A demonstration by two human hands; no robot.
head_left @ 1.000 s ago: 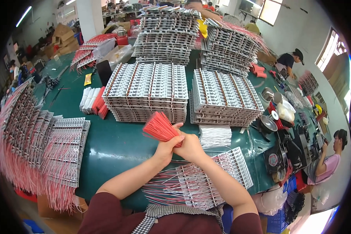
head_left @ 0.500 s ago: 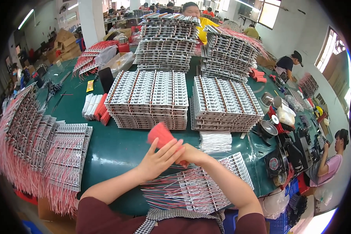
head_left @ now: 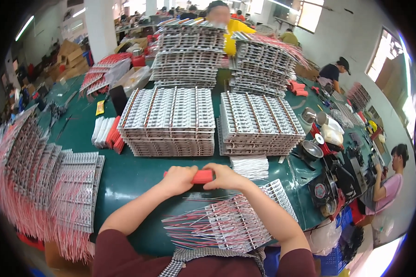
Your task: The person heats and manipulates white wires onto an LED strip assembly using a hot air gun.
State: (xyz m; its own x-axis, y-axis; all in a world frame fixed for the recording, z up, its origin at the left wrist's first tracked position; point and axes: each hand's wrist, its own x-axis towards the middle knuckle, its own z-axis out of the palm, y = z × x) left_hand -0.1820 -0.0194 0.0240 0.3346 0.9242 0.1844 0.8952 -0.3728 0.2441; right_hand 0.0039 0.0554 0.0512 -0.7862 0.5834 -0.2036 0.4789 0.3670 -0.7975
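A bundle of red wires [head_left: 202,176] lies level between my hands, above the green table. My left hand [head_left: 178,179] is wrapped round its left part, and a bit of red shows past the knuckles. At the right end, my right hand [head_left: 222,177] grips the bundle between thumb and fingers. Below my right forearm lies a circuit board panel [head_left: 235,221] with red and white wires spreading leftward from it. Just beyond my right hand sits a flat pile of white wires [head_left: 249,166].
Tall stacks of board panels [head_left: 166,124] [head_left: 259,124] stand beyond my hands. Wired panels [head_left: 74,189] lean at the left, near red and white wire bundles [head_left: 107,133]. Tools and a metal bowl [head_left: 312,149] crowd the right. A co-worker in yellow [head_left: 235,34] stands behind the stacks.
The red bundle has gone from tilted and raised to level and lower. My hands, crossed close together before, now hold its two ends. The co-worker in yellow has risen higher into view.
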